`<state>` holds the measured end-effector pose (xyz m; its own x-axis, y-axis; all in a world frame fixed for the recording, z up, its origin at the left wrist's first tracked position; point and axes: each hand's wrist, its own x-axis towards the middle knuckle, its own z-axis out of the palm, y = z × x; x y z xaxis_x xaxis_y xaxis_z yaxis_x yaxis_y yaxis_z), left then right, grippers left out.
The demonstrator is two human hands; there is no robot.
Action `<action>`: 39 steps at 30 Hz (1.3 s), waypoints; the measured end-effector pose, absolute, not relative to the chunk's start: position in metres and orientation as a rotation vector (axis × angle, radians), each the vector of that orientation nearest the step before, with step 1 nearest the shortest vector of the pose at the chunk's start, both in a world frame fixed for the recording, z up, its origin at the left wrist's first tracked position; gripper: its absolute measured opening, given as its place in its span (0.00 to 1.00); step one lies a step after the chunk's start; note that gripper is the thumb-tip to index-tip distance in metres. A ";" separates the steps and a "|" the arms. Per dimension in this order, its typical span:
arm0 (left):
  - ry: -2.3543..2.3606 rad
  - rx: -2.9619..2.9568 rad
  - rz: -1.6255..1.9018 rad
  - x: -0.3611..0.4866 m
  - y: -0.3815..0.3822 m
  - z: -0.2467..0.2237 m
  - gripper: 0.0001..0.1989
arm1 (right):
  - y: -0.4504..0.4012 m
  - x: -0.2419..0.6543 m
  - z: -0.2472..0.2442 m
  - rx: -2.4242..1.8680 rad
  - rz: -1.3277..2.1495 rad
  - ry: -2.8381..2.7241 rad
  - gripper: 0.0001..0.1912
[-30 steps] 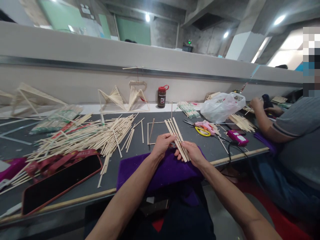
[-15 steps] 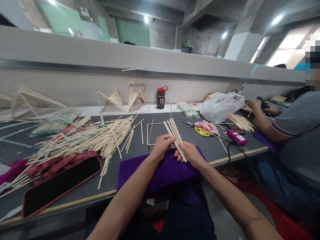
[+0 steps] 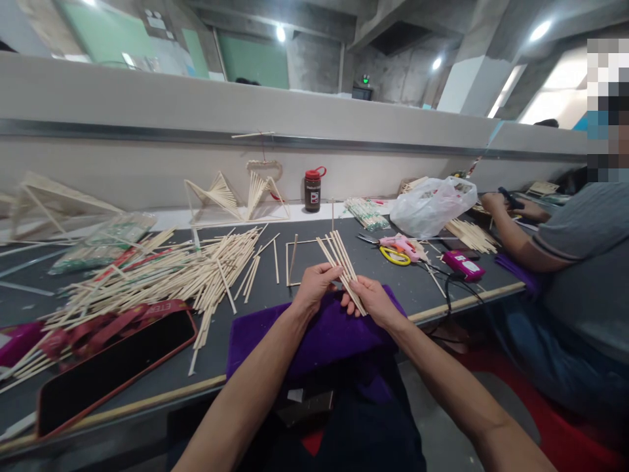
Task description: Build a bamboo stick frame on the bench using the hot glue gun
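Note:
Several pale wooden sticks [image 3: 346,257] are fanned slightly between my two hands, above a folded purple cloth [image 3: 275,337] at the table's front edge. My left hand [image 3: 317,286] pinches them from the left side, near the middle. Around their lower part, my right hand [image 3: 369,298] is closed. Just beyond my hands, a thin stick frame [image 3: 287,265] lies on the dark table, with a stick standing up at its left side. A large pile of loose sticks [image 3: 216,272] spreads to the left.
A phone [image 3: 115,370] and red lanyard [image 3: 113,328] lie front left. Yellow-handled scissors [image 3: 394,255], a pink glue gun [image 3: 407,247] and a magenta box [image 3: 463,265] are right. Behind stand a bottle [image 3: 312,191] and stick models [image 3: 216,196]. A person [image 3: 580,242] works at far right.
The whole view has shifted slightly, so the table items appear a little further left. Both hands keep their hold on the sticks, with hardly any movement.

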<state>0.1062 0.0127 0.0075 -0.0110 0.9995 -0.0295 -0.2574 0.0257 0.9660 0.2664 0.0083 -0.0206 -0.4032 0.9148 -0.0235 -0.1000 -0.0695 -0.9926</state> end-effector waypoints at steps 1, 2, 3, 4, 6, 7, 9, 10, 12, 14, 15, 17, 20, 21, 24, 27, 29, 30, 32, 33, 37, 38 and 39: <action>1.033 0.986 1.309 0.106 0.013 0.008 0.21 | 0.008 0.266 -0.021 -0.932 1.589 -1.393 0.27; 1.027 0.978 1.308 0.107 0.013 0.008 0.20 | 0.009 0.266 -0.022 -0.933 1.581 -1.392 0.27; 1.023 0.965 1.308 0.107 0.013 0.008 0.21 | 0.009 0.266 -0.022 -0.937 1.572 -1.392 0.27; 1.022 0.944 1.311 0.107 0.013 0.008 0.21 | 0.010 0.266 -0.023 -0.944 1.563 -1.389 0.27; 1.029 0.879 1.330 0.107 0.014 0.008 0.21 | 0.011 0.265 -0.024 -0.965 1.547 -1.368 0.26; 1.036 0.838 1.346 0.106 0.015 0.008 0.21 | 0.011 0.264 -0.024 -0.981 1.537 -1.345 0.26; 1.044 0.768 1.393 0.106 0.016 0.008 0.19 | 0.011 0.263 -0.025 -1.010 1.504 -1.291 0.26; 1.041 0.746 1.421 0.106 0.016 0.008 0.18 | 0.011 0.263 -0.026 -1.016 1.486 -1.272 0.26; 1.018 0.747 1.461 0.107 0.016 0.009 0.16 | 0.010 0.262 -0.027 -1.013 1.463 -1.257 0.26; 0.966 0.789 1.468 0.108 0.015 0.011 0.16 | 0.009 0.261 -0.028 -0.998 1.468 -1.256 0.26; 0.935 0.812 1.462 0.109 0.014 0.012 0.16 | 0.009 0.261 -0.028 -0.996 1.474 -1.254 0.26; 0.886 0.838 1.441 0.110 0.013 0.013 0.17 | 0.010 0.262 -0.028 -0.999 1.474 -1.259 0.26; 0.869 0.840 1.427 0.112 0.012 0.013 0.17 | 0.021 0.276 -0.022 -1.063 1.412 -1.360 0.21; 0.875 0.840 1.425 0.112 0.012 0.013 0.17 | 0.026 0.284 -0.017 -1.110 1.371 -1.417 0.18; 0.896 0.854 1.420 0.112 0.012 0.013 0.17 | 0.043 0.317 0.000 -1.335 1.170 -1.617 0.11; 0.910 0.868 1.412 0.113 0.013 0.014 0.16 | 0.051 0.349 0.012 -1.706 0.597 -2.027 0.15; 0.918 0.872 1.404 0.113 0.013 0.015 0.15 | 0.050 0.364 0.013 -1.909 0.188 -2.185 0.18; 0.920 0.874 1.399 0.113 0.013 0.015 0.15 | 0.048 0.369 0.012 -1.976 0.066 -2.205 0.18; 0.923 0.884 1.389 0.113 0.013 0.016 0.15 | 0.044 0.374 0.009 -2.053 -0.013 -2.189 0.20; 0.926 0.890 1.384 0.113 0.013 0.016 0.15 | 0.043 0.375 0.007 -2.075 -0.042 -2.191 0.20; 0.954 0.904 1.366 0.113 0.013 0.016 0.15 | 0.045 0.368 0.005 -2.104 -0.129 -2.223 0.20; 0.959 0.905 1.363 0.113 0.013 0.016 0.15 | 0.048 0.365 0.005 -2.105 -0.143 -2.228 0.20; 0.962 0.906 1.361 0.114 0.013 0.017 0.14 | 0.050 0.362 0.006 -2.105 -0.155 -2.229 0.20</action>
<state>0.1136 0.0128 0.0165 -0.0197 0.9994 -0.0277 -0.3597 0.0188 0.9329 0.3625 0.0503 0.0059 -0.0583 0.9909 0.1214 0.9982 0.0558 0.0239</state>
